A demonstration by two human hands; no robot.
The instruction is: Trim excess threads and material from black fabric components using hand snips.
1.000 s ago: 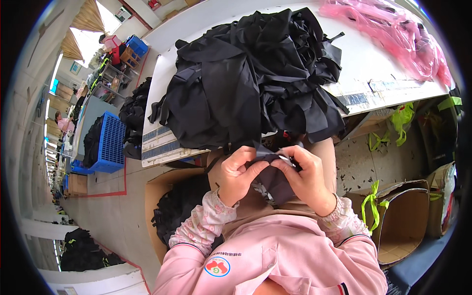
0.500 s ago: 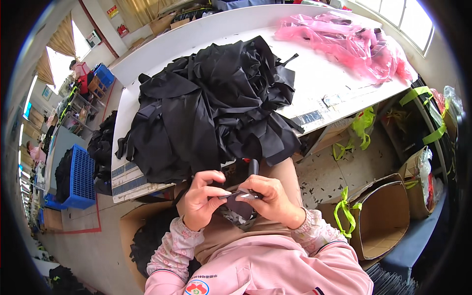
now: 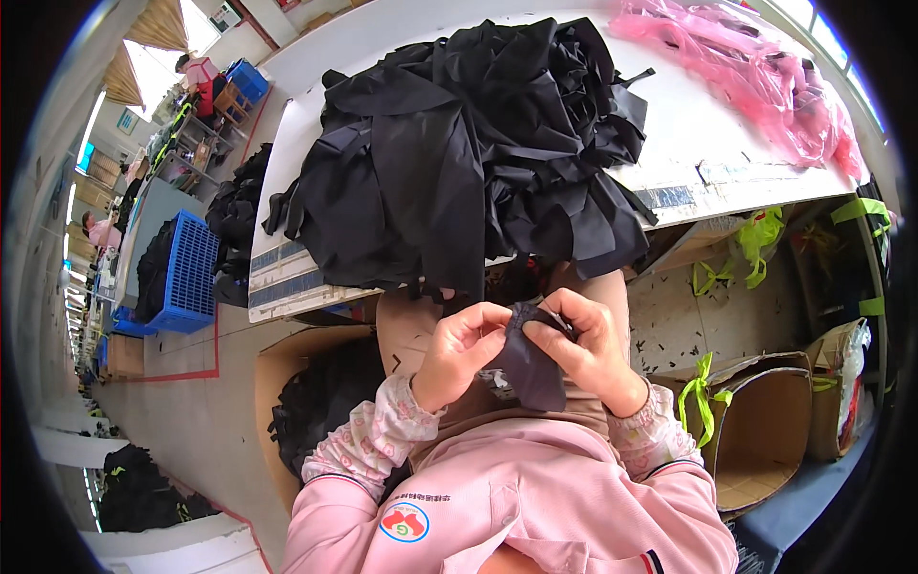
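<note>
A small piece of black fabric [image 3: 535, 375] hangs between my two hands over my lap. My left hand [image 3: 459, 352] pinches its upper left edge between thumb and forefinger. On the other side, my right hand [image 3: 595, 346] is closed on the top of the piece, its thumb pressed on the cloth. Gathered folds show along the top edge between my fingertips. Whether the right palm also holds a tool is hidden. Just beyond my hands, a large heap of black fabric pieces [image 3: 459, 143] lies on the white table [image 3: 698, 163], some hanging over its near edge.
A pink plastic bag [image 3: 755, 86] lies at the table's far right. Cardboard boxes [image 3: 765, 430] stand right of me, one with a yellow-green strip [image 3: 703, 402] tied on. Left of my legs, another box [image 3: 273, 383] holds black cloth. A blue crate [image 3: 191, 273] stands farther left.
My view has shifted, so the table and heap sit higher and farther right. The metal blade at my right fingers no longer shows. The black piece now hangs spread between both hands.
</note>
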